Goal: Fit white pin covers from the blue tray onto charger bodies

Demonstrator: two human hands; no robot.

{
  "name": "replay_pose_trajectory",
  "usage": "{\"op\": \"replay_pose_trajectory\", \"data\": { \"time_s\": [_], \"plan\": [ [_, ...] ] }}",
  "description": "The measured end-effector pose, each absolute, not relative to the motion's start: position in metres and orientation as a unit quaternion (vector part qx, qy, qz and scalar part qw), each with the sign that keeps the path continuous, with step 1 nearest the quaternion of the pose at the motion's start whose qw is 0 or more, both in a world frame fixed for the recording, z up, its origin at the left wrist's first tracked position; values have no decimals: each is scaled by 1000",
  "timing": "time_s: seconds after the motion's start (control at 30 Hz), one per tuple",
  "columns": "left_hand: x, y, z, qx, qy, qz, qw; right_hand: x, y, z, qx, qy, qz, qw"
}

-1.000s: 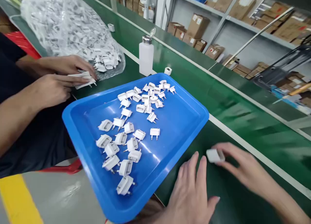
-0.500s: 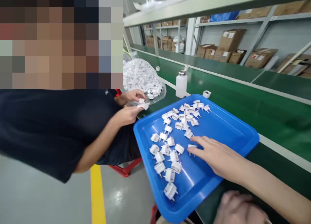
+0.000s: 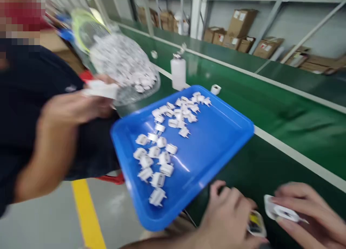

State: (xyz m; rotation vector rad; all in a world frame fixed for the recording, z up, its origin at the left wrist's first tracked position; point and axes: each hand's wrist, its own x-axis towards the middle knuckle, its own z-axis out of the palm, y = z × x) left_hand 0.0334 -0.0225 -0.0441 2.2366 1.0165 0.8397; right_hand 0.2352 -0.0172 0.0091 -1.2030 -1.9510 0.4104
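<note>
Right hand (image 3: 305,213) pinched a white plug (image 3: 279,211) near the belt's (image 3: 270,108) near edge; left hand (image 3: 229,216) curled, contents unclear. The plug looked light, rigid, slick: best gripped by its flat sides.

Factory assembly line — green conveyor belt (image 3: 283,108), shelved cartons (image 3: 240,25).
</note>
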Motion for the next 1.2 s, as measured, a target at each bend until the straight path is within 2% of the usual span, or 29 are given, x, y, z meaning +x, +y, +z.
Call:
{"op": "replay_pose_trajectory", "data": {
  "time_s": [0.17,0.37,0.53,0.8,1.07,1.2],
  "plan": [
    [24,-9,-13,795,388,306,353,223,-29,3,-453,-717,308,430],
    [28,-11,-14,775,383,337,374,224,-26,4,-410,-754,284,428],
    [25,-9,-16,782,370,346,363,219,-29,12,-407,-782,264,392],
    [25,-9,-15,784,360,355,359,214,-29,10,-412,-753,286,426],
    [25,-10,-15,780,363,358,362,217,-30,17,-429,-749,341,371],
    [25,-10,-15,787,360,342,366,217,-35,28,-464,-751,369,290]
  ]
}}
